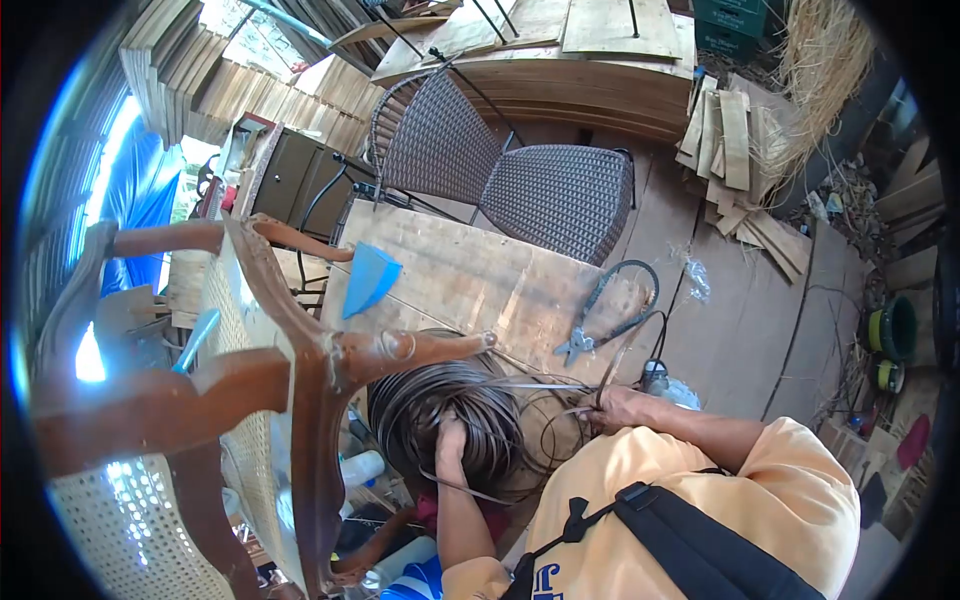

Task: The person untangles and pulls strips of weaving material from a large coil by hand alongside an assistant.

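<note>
A large coil of dark brown flat strip (500,425) lies at the near edge of the wooden table. My left hand (450,435) reaches into the middle of the coil, its fingers hidden among the strands. To the right, my right hand (608,408) is closed on a length of the strip, where a strand runs across from the coil. Loose loops hang between my two hands. A carved wooden chair frame (330,370) with cane panels (250,440) stands tilted left of the coil, one leg reaching over it.
On the wooden table (450,265) are a blue wedge-shaped piece (371,280) and pliers (575,345) beside a dark loop. A woven chair (560,195) stands behind. Stacked boards (590,90) are at the back, with wood scraps (735,140) on the right.
</note>
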